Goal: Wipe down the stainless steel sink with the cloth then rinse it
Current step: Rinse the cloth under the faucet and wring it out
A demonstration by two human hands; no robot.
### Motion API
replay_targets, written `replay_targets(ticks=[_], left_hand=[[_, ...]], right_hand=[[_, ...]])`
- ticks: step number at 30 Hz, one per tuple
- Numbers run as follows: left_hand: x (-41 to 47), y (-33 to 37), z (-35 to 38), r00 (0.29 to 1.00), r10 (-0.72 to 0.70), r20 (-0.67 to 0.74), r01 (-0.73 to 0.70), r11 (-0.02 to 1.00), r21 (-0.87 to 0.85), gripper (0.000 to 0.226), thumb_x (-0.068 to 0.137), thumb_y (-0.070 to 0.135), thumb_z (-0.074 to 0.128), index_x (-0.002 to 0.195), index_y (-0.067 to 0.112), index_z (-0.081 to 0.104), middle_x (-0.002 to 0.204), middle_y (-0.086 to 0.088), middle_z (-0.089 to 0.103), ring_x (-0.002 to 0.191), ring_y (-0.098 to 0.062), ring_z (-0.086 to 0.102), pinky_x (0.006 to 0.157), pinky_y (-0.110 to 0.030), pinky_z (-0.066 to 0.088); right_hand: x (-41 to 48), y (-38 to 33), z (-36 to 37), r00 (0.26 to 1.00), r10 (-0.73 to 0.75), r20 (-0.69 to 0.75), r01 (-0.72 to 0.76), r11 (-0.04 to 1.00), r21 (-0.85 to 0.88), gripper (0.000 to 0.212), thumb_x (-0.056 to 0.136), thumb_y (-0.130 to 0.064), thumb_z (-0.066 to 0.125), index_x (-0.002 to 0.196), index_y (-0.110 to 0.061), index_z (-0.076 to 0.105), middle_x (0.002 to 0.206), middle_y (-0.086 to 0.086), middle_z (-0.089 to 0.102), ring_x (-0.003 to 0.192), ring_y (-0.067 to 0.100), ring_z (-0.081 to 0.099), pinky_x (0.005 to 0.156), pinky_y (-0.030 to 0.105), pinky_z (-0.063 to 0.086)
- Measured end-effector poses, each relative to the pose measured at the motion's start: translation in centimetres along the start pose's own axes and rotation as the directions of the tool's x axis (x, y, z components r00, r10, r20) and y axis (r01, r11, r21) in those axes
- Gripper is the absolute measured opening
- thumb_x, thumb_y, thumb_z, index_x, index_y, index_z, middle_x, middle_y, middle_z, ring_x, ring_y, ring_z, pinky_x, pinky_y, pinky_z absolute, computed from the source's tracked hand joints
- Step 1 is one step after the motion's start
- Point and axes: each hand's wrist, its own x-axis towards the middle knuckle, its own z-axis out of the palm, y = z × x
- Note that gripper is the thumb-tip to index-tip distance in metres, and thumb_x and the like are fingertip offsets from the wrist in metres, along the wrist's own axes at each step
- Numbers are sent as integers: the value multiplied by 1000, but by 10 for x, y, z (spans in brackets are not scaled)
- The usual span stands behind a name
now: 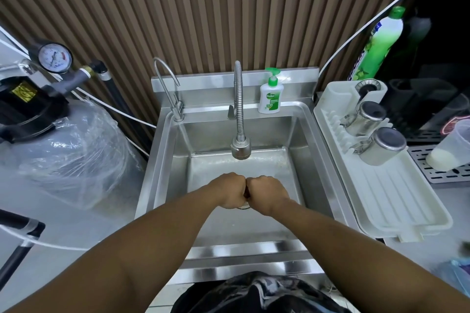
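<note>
Sink: stainless basin (178, 160) lay straight ahead, its floor dull and streaked; no water ran from the flexible faucet (240, 147) hanging over the middle.
Left hand: fist (230, 190) curled tight, knuckles butted against the other fist.
Right hand: fist (269, 193) curled the same way, touching the left.
Grip: both were closed hard. What they held was almost wholly hidden — only a dark sliver showed in the seam between the fists.
Cloth: I took that sliver (246, 193) for the cloth, bunched small between both hands (not certain, too little showed).
Why held there: the fists hung low inside the basin, right above the drain (244, 208), so anything squeezed out would likely fall into it and not onto the desk.
Stage: this looked like wringing. Whether the wiping was finished could not be told, and the dry faucet suggested the rinse was not yet underway.
Nearby: a soap bottle (270, 94) stood on the back ledge, and a drying rack (396, 201) sat on the desk at right — both well apart from the hands.
</note>
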Motion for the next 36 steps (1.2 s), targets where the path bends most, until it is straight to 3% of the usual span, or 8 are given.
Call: replay_targets(ticks=[4, 6, 9, 14, 19, 27, 32, 36], left_hand=[[-5, -4, -2, 995, 11, -96, -4, 997, 77, 8, 84, 22, 63, 86, 14, 61, 81, -6, 56, 75, -28, 56, 61, -31, 42], [-10, -4, -4, 990, 43, -137, -24, 990, 136, 17, 83, 21, 61, 98, 15, 66, 91, -9, 64, 82, -31, 61, 63, -32, 45], [-14, -2, -4, 968, 158, -193, -101, 956, 276, 25, 85, 20, 60, 109, 15, 62, 99, -10, 69, 89, -34, 64, 70, -35, 50], [-18, 22, -5, 928, 336, -159, -232, 859, 457, 24, 85, 14, 60, 108, 11, 64, 103, -8, 70, 89, -33, 67, 65, -34, 41], [-18, 23, -6, 921, 343, -187, -218, 848, 483, 24, 97, 19, 43, 110, 9, 61, 107, -10, 68, 93, -34, 64, 67, -35, 40], [-17, 24, -5, 958, 240, -159, -155, 896, 416, 27, 90, 36, 61, 105, 14, 65, 92, -8, 72, 84, -31, 68, 65, -31, 42], [-18, 18, 8, 983, 115, -145, -74, 962, 264, 31, 90, 40, 62, 110, 17, 68, 100, -6, 69, 92, -29, 66, 68, -30, 42], [-19, 14, 13, 993, 10, -114, 6, 991, 137, 21, 86, 18, 62, 106, 15, 65, 94, -6, 63, 85, -27, 61, 65, -31, 41]], right_hand=[[2, 17, -13, 952, -88, 292, -101, 812, 575, 25, 76, -23, 78, 89, -15, 58, 85, 4, 62, 76, 18, 56, 67, 32, 43], [-5, 29, -22, 884, -153, 442, -321, 488, 812, 32, 78, -39, 76, 96, -15, 63, 92, 6, 66, 80, 18, 58, 72, 33, 46], [-11, 50, -18, 753, -232, 616, -617, 77, 783, 83, 78, -81, 56, 126, -14, 64, 122, 13, 69, 106, 30, 67, 85, 42, 54], [-16, 33, -6, 553, -518, 653, -757, 16, 653, 132, 47, -92, 67, 140, 0, 51, 135, 27, 60, 124, 41, 60, 94, 51, 52], [-10, 34, -18, 607, -540, 584, -698, -9, 716, 110, 48, -60, 94, 128, 4, 54, 118, 22, 71, 86, 20, 75, 74, 25, 61], [3, 28, -34, 607, -332, 722, -570, 452, 686, 17, 80, -8, 79, 89, -4, 65, 65, 1, 60, 44, 4, 42, 41, 14, 34], [7, 7, -34, 718, -83, 691, -414, 748, 519, 28, 82, -7, 76, 65, -14, 54, 52, -1, 47, 44, 12, 36, 48, 23, 29], [14, -6, -21, 865, 50, 499, -236, 918, 318, 16, 79, -15, 74, 75, -12, 59, 69, 4, 60, 61, 21, 55, 57, 28, 44]])
